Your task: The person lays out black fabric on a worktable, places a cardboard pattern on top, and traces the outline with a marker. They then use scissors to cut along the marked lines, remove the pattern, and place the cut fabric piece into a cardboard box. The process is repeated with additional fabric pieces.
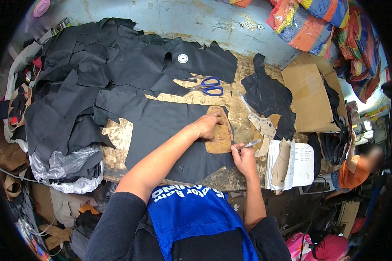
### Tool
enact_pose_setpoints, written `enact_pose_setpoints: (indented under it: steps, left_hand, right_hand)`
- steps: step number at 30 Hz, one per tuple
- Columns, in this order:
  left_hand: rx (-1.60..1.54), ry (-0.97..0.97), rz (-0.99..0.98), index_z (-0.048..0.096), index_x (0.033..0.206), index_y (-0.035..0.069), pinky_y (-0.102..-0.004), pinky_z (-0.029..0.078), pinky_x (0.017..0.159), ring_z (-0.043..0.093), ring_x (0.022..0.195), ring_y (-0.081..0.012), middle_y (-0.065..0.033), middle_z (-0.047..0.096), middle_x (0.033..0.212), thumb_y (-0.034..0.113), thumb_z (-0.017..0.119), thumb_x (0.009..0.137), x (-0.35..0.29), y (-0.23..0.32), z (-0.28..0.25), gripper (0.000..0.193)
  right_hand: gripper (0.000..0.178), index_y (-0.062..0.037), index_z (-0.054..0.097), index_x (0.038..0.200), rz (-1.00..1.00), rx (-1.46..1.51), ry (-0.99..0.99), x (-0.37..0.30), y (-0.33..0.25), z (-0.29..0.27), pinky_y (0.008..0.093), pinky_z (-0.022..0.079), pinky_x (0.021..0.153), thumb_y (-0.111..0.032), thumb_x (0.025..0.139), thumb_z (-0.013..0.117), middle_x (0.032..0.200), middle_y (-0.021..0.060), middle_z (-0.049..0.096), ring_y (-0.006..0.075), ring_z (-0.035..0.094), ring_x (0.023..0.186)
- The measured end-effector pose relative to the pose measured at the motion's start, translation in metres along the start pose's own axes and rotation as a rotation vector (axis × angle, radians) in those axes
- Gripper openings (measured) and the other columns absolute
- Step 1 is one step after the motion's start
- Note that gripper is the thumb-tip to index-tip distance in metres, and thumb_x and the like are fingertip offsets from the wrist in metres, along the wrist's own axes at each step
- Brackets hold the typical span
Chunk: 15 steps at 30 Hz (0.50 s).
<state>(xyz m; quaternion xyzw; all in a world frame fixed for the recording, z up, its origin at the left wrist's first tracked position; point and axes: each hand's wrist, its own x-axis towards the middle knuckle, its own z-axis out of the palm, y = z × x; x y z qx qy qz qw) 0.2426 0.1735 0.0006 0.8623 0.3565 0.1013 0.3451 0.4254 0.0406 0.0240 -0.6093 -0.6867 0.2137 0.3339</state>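
A tan sole-shaped template (221, 141) with handwritten marks lies on a sheet of black leather-like material (170, 126). My left hand (210, 125) presses on the template's upper left part, its thumb and fingers apart. At the template's lower right edge, my right hand (245, 160) is closed round a slim silver-grey pen (252, 142). The pen's back end points up to the right; its tip is hard to make out by my fingers. Beyond the template lie blue-handled scissors (212, 87), partly on the black material.
Black pieces (91, 56) heap across the left and back of the worn wooden table (237, 111). To the right are pale templates (262, 125), papers (298, 163) and a cardboard box (307, 100). A person in orange (355, 172) is at far right.
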Motion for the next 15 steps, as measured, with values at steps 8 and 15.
enact_pose_setpoints:
  steps: [8, 15]
  left_hand:
    - [0.035, -0.052, -0.046, 0.055, 0.122, 0.004, -0.0335, 0.041, 0.099, 0.050, 0.117, -0.0284, -0.0136, 0.035, 0.143, 0.013, 0.084, 0.050, 0.000, 0.006, -0.004, 0.078]
    - [0.038, -0.103, -0.027, 0.052, 0.127, 0.007, -0.0348, 0.037, 0.104, 0.040, 0.128, -0.0292, -0.0149, 0.029, 0.147, 0.015, 0.082, 0.057, -0.008, 0.011, -0.009, 0.077]
  right_hand:
    - [0.017, 0.0064, 0.061, 0.079, 0.029, 0.040, 0.034, 0.027, 0.008, 0.000, 0.0318, 0.044, 0.052, -0.009, 0.085, 0.060, 0.064, 0.0176, 0.060, 0.0236, 0.058, 0.051]
    - [0.018, 0.0037, 0.063, 0.082, 0.180, -0.124, 0.410, 0.011, 0.010, -0.006, 0.0313, 0.047, 0.054, -0.011, 0.088, 0.056, 0.062, 0.0107, 0.062, 0.0221, 0.059, 0.052]
